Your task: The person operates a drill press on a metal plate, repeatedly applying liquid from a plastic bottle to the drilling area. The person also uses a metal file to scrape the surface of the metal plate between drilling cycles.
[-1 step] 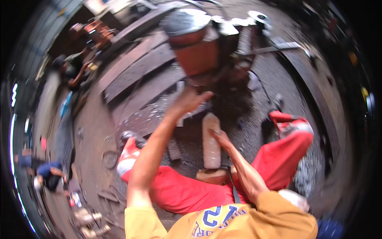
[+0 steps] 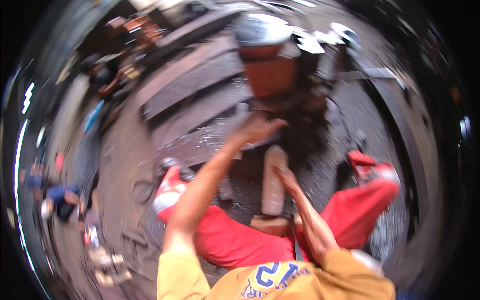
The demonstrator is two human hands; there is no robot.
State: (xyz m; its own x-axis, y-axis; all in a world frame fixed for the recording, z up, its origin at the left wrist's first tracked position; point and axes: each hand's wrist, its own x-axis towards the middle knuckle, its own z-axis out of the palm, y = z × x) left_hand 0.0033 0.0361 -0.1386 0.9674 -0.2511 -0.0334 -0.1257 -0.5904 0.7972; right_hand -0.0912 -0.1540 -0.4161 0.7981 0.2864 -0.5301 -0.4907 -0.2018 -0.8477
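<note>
My right hand (image 2: 288, 181) grips the right side of a long, pale pinkish block (image 2: 274, 192) with a rounded far end. Its fingers are partly hidden against the block. Close to the block's near end lies a brown wooden piece (image 2: 270, 225), between my legs. My left hand (image 2: 257, 129) is stretched forward, thumb apart, holding nothing that I can see; motion blurs its fingertips. Just beyond it stands a reddish-brown machine (image 2: 270, 75) with a shiny silver top. Whether the left hand touches the machine is unclear.
Long rusty metal plates (image 2: 195, 95) lie at the far left, and a dark metal beam (image 2: 395, 115) curves along the right. A cable (image 2: 347, 132) runs over the ground. Other people work at the left, one in a dark blue top (image 2: 62, 200).
The whole view has swung, so everything sits somewhat farther right and slightly lower. My right hand keeps its grip on the pale block; my left hand stays near the machine.
</note>
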